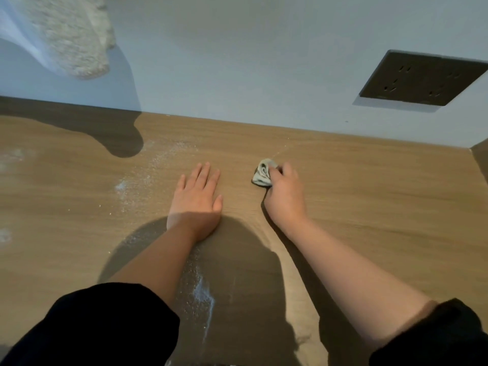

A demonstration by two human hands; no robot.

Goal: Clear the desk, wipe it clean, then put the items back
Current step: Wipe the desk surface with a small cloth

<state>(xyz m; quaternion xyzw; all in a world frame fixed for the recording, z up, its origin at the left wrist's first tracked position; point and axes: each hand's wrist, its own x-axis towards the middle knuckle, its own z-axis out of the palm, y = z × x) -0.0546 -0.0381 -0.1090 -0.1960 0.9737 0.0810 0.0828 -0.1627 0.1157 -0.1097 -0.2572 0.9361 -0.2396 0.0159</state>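
Observation:
The wooden desk (369, 196) fills the lower part of the view, with nothing standing on it. My right hand (285, 194) grips a small crumpled grey-white cloth (262, 174) and presses it on the desk surface, right of centre. My left hand (196, 199) lies flat, palm down, fingers spread, just left of the cloth and holds nothing. White powdery dust (148, 178) streaks the wood left of my left hand, and a thicker line of dust (203, 294) lies between my forearms.
A pale wall (250, 62) rises along the desk's back edge. A dark socket plate (420, 79) sits on the wall at the right. A fluffy white object (74, 35) hangs at the top left and casts a shadow on the desk.

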